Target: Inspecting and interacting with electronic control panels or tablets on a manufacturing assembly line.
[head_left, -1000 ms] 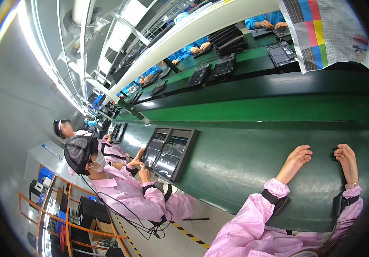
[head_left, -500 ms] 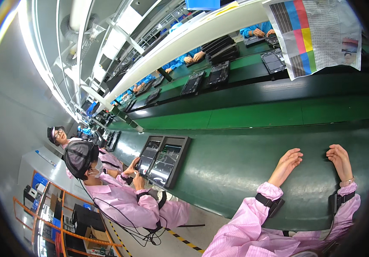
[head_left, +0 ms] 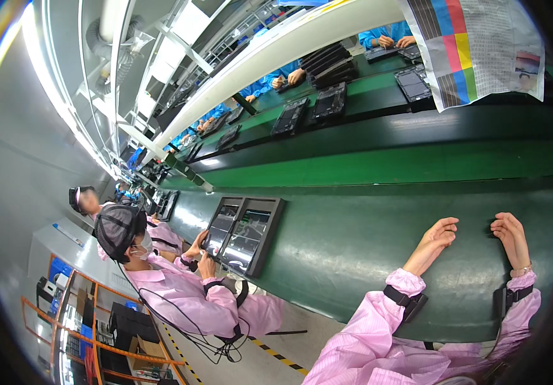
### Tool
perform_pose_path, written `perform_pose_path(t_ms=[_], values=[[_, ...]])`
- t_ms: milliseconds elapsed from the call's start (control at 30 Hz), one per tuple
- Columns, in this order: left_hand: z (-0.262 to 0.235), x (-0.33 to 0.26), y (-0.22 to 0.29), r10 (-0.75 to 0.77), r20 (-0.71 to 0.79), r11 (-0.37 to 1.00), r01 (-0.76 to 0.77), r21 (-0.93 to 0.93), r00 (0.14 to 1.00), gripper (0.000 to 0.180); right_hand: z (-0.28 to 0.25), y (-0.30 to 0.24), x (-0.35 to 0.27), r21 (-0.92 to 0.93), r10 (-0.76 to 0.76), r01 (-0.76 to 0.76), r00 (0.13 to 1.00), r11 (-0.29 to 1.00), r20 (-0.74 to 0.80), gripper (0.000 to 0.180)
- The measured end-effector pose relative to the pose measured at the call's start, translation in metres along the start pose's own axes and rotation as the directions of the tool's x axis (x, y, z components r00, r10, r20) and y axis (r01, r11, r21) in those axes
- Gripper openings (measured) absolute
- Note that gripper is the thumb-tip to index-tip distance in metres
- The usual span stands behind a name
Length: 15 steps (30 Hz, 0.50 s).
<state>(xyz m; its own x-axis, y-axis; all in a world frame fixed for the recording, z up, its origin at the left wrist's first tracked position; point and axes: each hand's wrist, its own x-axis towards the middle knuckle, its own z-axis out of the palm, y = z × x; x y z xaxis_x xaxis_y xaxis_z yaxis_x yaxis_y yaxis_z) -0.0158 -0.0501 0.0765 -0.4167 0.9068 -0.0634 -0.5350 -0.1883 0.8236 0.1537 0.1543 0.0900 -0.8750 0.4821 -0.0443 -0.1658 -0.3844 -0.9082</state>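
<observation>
My left hand (head_left: 435, 239) and my right hand (head_left: 510, 235) both rest palm down on the dark green conveyor belt (head_left: 353, 237), fingers loosely curled, holding nothing. My pink sleeves carry black wrist straps. The belt around my hands is bare. To my left on the belt lies a dark flat panel in a tray (head_left: 245, 233), and a neighbouring person in a pink coat (head_left: 180, 289) has both hands on its near edge.
A colour test chart sheet (head_left: 475, 48) hangs at the upper right. Across a second green belt (head_left: 379, 170), people in blue coats (head_left: 276, 77) work on more dark panels (head_left: 331, 99). Another pink-coated person (head_left: 84, 200) sits further left. Orange racks (head_left: 97, 333) stand at lower left.
My view has tilted slightly, shifting everything a little downward and left in the picture. My hands stay flat on the belt. The neighbour keeps working at the panel.
</observation>
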Motion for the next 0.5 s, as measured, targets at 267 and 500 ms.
perform_pose_path(t_ms=[267, 500], values=[[0.0047, -0.0017, -0.0005, 0.032, 0.072, 0.999, -0.029, -0.04, 0.997, 0.041, 0.0018, -0.0012, -0.0014, 0.0, -0.02, 0.02, 1.0, 1.0, -0.014, 0.023], [-0.0007, 0.001, -0.0055, 0.043, 0.043, 0.998, -0.042, -0.041, 0.998, 0.038, -0.0018, -0.0003, 0.0011, 0.035, -0.011, 0.011, 1.0, 0.999, 0.008, 0.022]])
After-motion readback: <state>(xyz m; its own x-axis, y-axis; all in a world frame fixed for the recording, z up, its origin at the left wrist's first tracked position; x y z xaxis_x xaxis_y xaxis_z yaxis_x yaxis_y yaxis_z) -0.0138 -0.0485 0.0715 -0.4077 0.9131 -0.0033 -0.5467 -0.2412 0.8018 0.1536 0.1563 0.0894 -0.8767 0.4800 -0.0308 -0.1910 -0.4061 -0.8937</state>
